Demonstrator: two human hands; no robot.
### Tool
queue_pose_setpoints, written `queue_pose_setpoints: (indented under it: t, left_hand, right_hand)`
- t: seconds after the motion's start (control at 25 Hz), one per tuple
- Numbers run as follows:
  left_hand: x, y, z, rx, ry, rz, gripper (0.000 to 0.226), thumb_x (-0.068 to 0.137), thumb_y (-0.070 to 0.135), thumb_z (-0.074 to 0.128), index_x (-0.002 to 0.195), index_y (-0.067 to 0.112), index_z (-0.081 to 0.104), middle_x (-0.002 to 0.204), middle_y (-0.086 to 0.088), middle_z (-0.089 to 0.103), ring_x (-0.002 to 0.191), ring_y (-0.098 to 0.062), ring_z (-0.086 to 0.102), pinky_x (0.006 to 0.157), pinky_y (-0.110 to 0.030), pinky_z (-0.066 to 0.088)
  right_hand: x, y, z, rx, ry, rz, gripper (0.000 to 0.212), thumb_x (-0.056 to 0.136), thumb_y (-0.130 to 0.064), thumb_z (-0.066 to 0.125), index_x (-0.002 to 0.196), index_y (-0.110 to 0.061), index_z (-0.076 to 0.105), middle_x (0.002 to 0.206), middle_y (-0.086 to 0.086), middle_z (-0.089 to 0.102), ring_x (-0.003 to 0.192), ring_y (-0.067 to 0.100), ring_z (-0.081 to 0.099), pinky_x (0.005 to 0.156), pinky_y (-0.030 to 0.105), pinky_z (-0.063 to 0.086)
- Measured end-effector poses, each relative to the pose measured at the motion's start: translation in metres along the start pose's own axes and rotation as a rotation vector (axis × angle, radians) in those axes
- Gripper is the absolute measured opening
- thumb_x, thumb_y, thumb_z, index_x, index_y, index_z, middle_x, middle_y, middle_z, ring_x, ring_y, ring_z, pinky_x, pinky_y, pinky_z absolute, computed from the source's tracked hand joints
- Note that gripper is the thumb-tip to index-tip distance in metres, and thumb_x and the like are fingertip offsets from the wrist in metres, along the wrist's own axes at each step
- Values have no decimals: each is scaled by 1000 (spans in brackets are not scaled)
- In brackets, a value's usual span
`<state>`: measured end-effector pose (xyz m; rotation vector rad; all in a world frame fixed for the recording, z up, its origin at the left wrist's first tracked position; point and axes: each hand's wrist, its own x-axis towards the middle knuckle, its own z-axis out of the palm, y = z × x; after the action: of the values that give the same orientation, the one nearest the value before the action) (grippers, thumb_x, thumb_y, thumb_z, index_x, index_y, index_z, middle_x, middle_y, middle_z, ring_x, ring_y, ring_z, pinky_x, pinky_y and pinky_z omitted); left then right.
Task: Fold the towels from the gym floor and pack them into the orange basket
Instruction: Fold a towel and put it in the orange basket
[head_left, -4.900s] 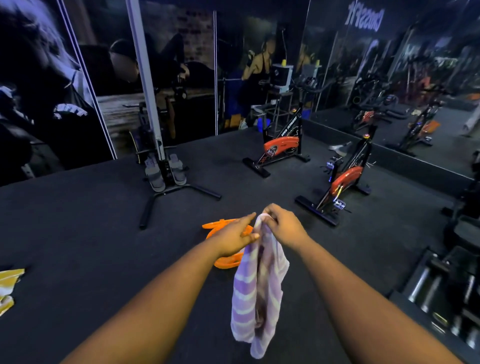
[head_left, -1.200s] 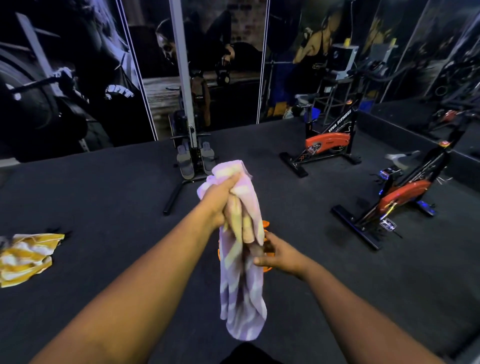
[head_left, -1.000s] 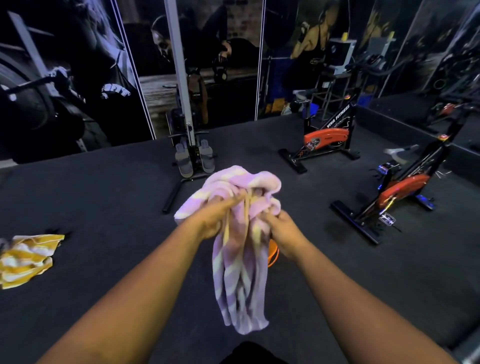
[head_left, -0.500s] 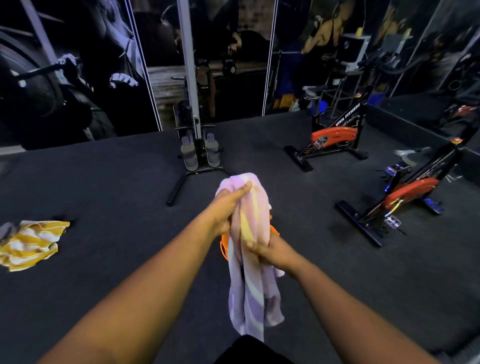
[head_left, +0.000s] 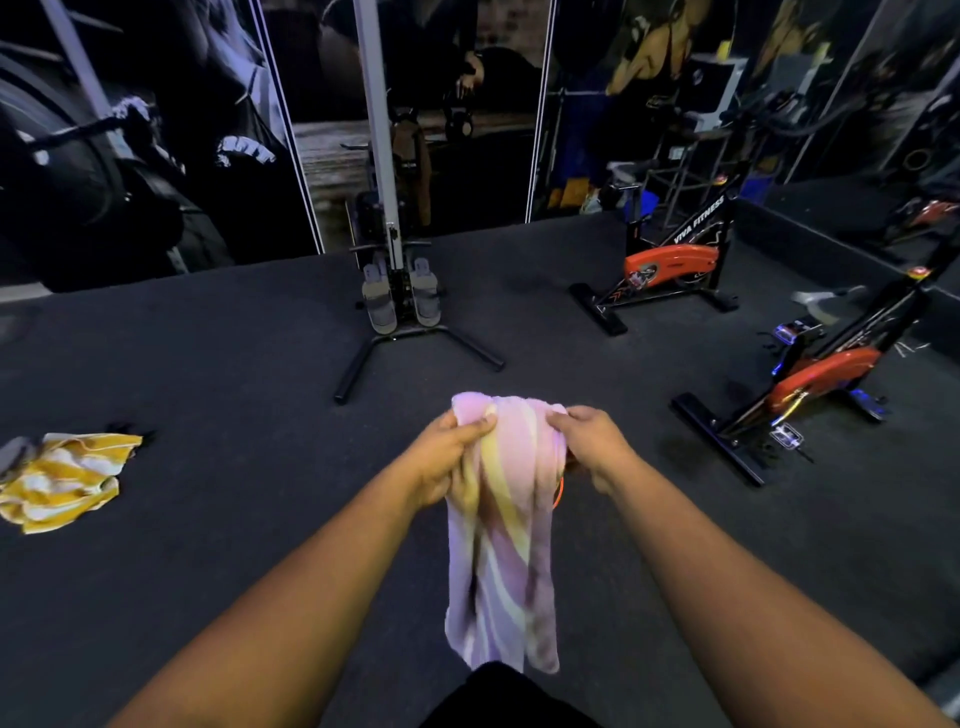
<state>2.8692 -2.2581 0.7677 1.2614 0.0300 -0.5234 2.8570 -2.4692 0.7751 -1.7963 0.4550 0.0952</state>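
Left hand (head_left: 447, 457) & right hand (head_left: 592, 441) pinch pink striped towel (head_left: 501, 545) at top corners; pull edge taut, align corners before halving.

A dark rubbery floor (head_left: 208, 374) runs back to a wall of big printed panels (head_left: 156, 130) showing people training. Against that wall stands a rowing machine (head_left: 400, 291), tipped upright, its pale rail rising out of sight and its two grey footplates just above a splayed black base. Off to the right sit two exercise bikes with orange flywheel covers: one (head_left: 670, 265) near the back wall, the other (head_left: 826, 379) closer and further right. Mirrors (head_left: 883, 104) line the right side.
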Motion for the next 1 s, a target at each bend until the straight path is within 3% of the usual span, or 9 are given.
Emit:
queue_pose_setpoints:
  t: [0.12,0.2,0.28,0.32,0.4,0.48,0.6,0.8,1.0]
  left_hand:
    - [7,13,-5,-102,55,-41,30,100,20,64,130,19,63,114,-10,76,103,-23,73,88,-39,60]
    - [10,17,-1,-71,69,-30,34,101,20,63,134,20,59,112,-8,76,101,-21,73,88,-37,59]
    - [13,18,7,-5,89,12,41,100,23,64,140,19,54,121,-9,73,110,-22,71,98,-40,56]
    - [14,19,10,19,98,37,44,100,25,65,141,19,52,123,-9,72,112,-23,70,101,-42,55]
    - [16,20,12,38,145,83,47,98,25,67,141,18,49,124,-10,71,111,-24,71,101,-45,55]
    - [15,18,11,73,185,95,50,95,22,72,138,18,47,123,-12,70,111,-27,71,100,-49,55]
    - [12,20,6,120,148,78,52,92,21,76,136,17,48,122,-12,71,109,-27,72,97,-47,57]
    - [16,45,-40,748,341,255,42,97,34,68,127,6,64,121,-15,70,111,-30,67,98,-45,52]
    - [17,61,-107,697,633,127,53,102,50,53,127,5,64,122,-18,68,108,-34,64,91,-38,51]
  right_hand:
    - [4,7,-8,-7,-65,72,25,101,-33,58,85,-14,62,79,13,54,72,24,49,66,39,43]
    - [1,6,-4,-27,-120,120,32,99,-51,57,101,-19,61,92,4,61,83,25,58,74,38,50]
    - [-4,8,7,-297,52,-4,46,94,-59,58,110,-16,57,109,4,60,98,26,61,81,35,49]
    - [-6,10,14,-357,174,-84,46,94,-59,58,102,-13,58,108,7,61,96,26,61,78,34,46]
    - [-15,14,24,-245,255,-142,53,96,-65,51,76,-16,55,83,5,65,79,24,60,64,35,39]
    - [-21,17,29,-144,135,-136,62,95,-70,47,62,-18,46,60,2,59,65,22,57,59,36,40]
    - [-18,13,30,-125,-67,-229,49,96,-53,63,66,-16,51,61,6,54,59,18,52,58,35,39]
    - [14,12,-8,130,216,-208,23,102,-23,61,88,-6,65,82,6,61,76,15,53,67,34,42]
    - [35,29,-76,-77,414,-99,32,101,-28,59,79,-5,62,73,7,59,74,22,54,64,34,39]
